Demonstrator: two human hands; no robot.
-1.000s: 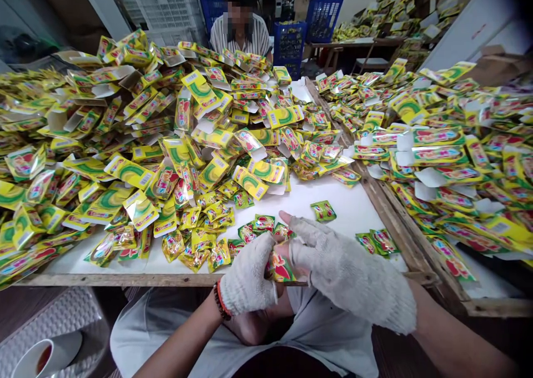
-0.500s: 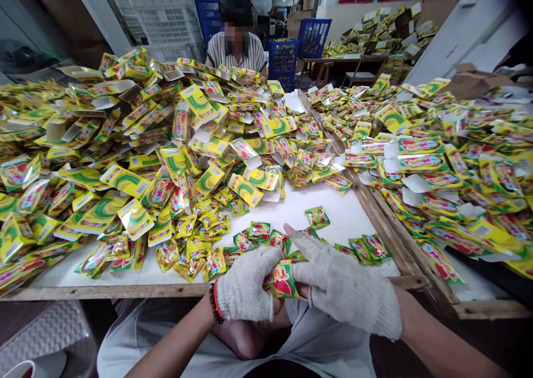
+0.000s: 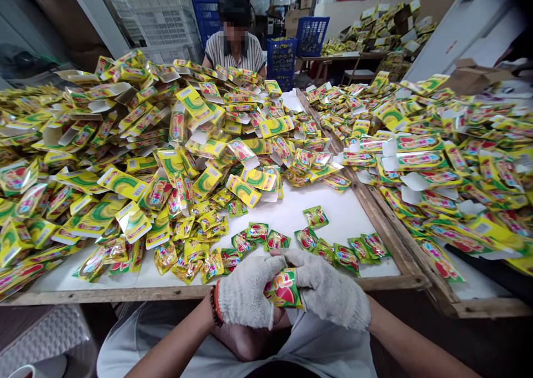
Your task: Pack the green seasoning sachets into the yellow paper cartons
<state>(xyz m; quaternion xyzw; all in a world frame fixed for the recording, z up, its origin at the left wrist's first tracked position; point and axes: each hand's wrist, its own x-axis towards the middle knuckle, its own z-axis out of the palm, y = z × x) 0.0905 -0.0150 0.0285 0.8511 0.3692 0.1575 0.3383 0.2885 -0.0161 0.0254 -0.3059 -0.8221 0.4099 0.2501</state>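
Both my hands wear white knit gloves and meet just below the table's front edge. My left hand (image 3: 245, 292) is closed around one side of a small green, yellow and red sachet (image 3: 283, 290). My right hand (image 3: 327, 292) is closed on its other side, fingers curled over the top. Loose green sachets (image 3: 316, 242) lie on the white table top (image 3: 287, 214) just beyond my hands. A heap of yellow and green cartons (image 3: 125, 145) covers the left and far part of the table.
A second table on the right holds another heap of cartons (image 3: 437, 150), behind a wooden rail (image 3: 375, 211). A person in a striped shirt (image 3: 235, 45) sits at the far side. Blue crates (image 3: 287, 56) and white crates (image 3: 162, 17) stand behind.
My right hand's fingers have curled down from stretched out onto the sachet. Both hands have drawn back toward my lap. The view has tilted up a little.
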